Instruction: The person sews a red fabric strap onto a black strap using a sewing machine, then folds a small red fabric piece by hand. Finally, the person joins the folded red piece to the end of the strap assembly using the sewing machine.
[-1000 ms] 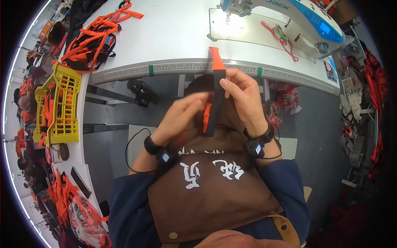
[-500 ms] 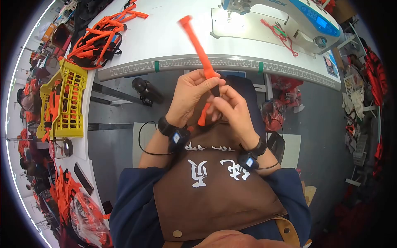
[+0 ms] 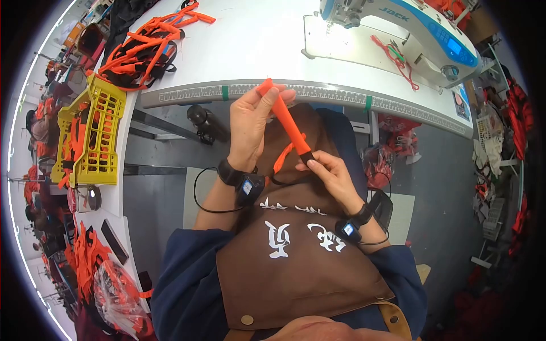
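Observation:
An orange fabric strap [image 3: 291,126] stretches slantwise between my two hands, above my brown apron [image 3: 307,273]. Near its upper end, my left hand [image 3: 254,116] pinches it between thumb and fingers, just in front of the table edge. My right hand [image 3: 331,173] is closed on the black lower part of the strap. A further orange length dangles behind, beside my right fingers. Both wrists carry black bands with small devices.
A white sewing machine [image 3: 398,28] stands on the table at the upper right, with red cord [image 3: 392,54] beside it. Orange and black straps [image 3: 145,51] are heaped at the table's left. A yellow crate [image 3: 105,133] sits below them. A ruler strip [image 3: 296,92] lines the table edge.
My left hand has slid up to the strap's upper end, and my right hand has moved down and right. The strap, loosely raised before, is now drawn straight between them.

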`<state>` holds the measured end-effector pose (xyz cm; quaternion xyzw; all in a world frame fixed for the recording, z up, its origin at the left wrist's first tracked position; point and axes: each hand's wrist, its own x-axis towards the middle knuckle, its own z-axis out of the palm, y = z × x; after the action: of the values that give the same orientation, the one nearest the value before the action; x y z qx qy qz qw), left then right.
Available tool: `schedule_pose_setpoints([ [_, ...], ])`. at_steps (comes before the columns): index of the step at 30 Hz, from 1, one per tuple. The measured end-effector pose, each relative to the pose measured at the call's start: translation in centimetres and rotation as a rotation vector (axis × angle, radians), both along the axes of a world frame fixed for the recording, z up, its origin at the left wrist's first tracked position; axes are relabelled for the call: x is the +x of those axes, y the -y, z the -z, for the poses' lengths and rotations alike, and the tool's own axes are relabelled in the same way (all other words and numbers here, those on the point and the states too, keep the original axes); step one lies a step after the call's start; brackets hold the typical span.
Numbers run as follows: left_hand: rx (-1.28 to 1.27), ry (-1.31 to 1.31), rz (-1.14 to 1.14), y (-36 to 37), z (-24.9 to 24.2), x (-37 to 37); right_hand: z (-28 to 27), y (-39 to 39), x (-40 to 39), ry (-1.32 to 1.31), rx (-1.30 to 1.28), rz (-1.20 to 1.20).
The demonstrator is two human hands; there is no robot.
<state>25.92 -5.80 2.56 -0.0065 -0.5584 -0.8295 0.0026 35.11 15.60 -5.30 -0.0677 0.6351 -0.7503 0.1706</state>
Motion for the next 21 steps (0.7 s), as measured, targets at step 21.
schedule_pose_setpoints([
  [21, -0.168, 0.081, 0.483, 1.5, 0.5, 0.7, -6.5, -1.4, -3.6, -0.508, 0.366, 0.070],
])
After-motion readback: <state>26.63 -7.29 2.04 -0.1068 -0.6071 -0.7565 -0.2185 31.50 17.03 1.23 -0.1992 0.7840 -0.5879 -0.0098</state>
